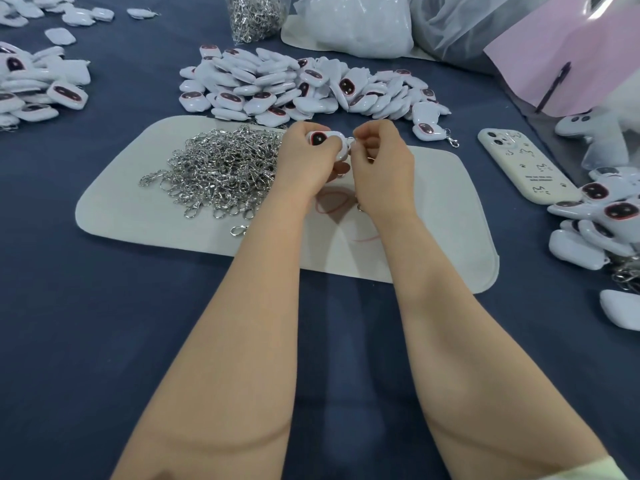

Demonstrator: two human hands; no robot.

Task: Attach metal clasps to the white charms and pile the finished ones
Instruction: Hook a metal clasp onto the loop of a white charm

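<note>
Right above the far edge of the pale mat (433,237), both hands meet over the dark blue tablecloth (104,306). The left hand (304,161) grips one white charm (329,138), its fingers curled round the lower edge and the thumb clamped over the top. The charm's dark oval face is turned up toward the camera. Its long axis runs roughly left to right, dipping slightly at the right, and that end points at the right hand (381,161). The right hand's fingers are curled together, with thumb and forefinger pinching a small metal ring (351,141) at the charm's right tip; whether the ring is already through the charm is too small to tell.

Just left of the hands, a tangled heap of loose clasps (221,171) lies on the mat, and a red loop of thread (332,202) lies beneath the wrists. Beyond the mat sits a big pile of charms (294,84), with other piles at the left (34,84) and right (602,216) edges. A phone (526,168) lies face down to the right, and a clear bag of clasps (254,15) stands at the back.
</note>
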